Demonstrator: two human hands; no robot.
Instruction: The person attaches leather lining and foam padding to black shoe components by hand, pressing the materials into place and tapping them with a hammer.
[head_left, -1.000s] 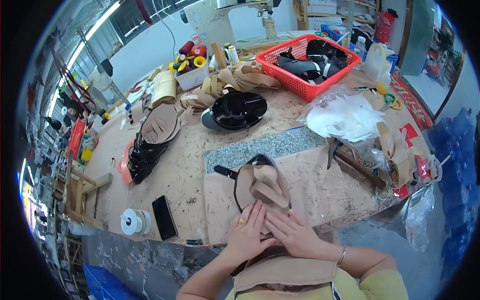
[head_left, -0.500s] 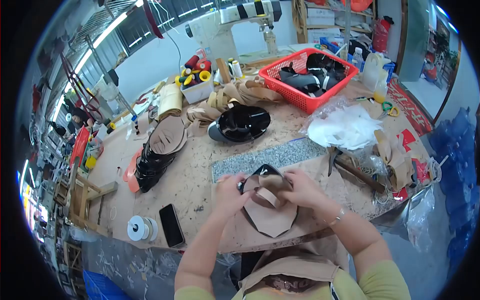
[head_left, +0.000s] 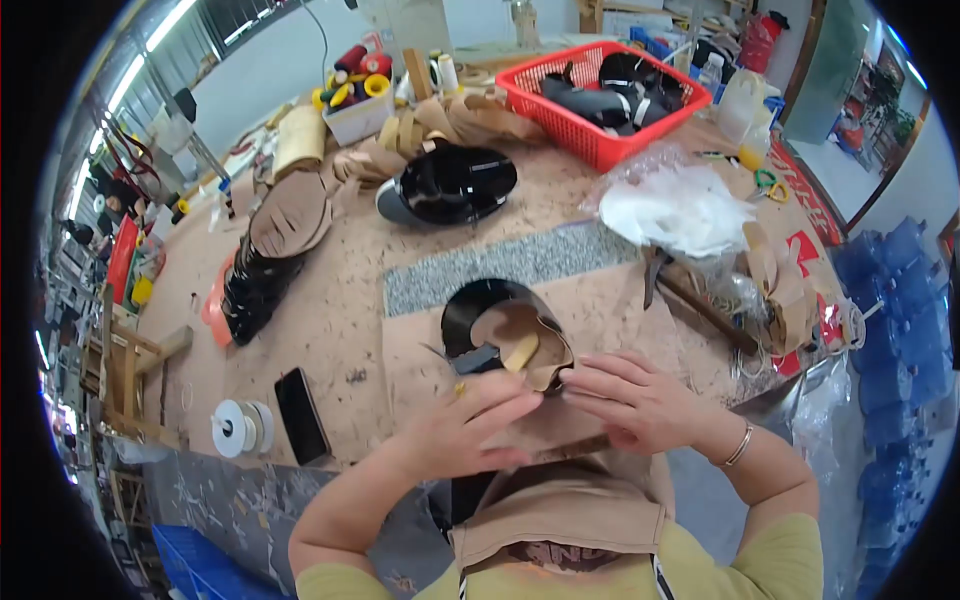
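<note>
A black glossy piece with tan lining stands curved on the table in front of me, its inner side showing. My left hand is at its near left edge, fingers stretched out and slightly blurred. On the near right, my right hand has its fingers spread, the tips beside or against the piece's edge. Neither hand is wrapped round anything. A dark flat-ended tool lies at the piece's left inner side, close to my left fingers. Farther back sits another glossy black piece.
A stack of black and tan pieces, a phone and a white spool are on the left. Behind is a red basket of black parts. White sheets and a hammer lie right, beyond a granite slab.
The piece was flat, then handled at its far edge; now it stands curved with its black side up at left. Both hands have come back toward me, and the view has shifted.
</note>
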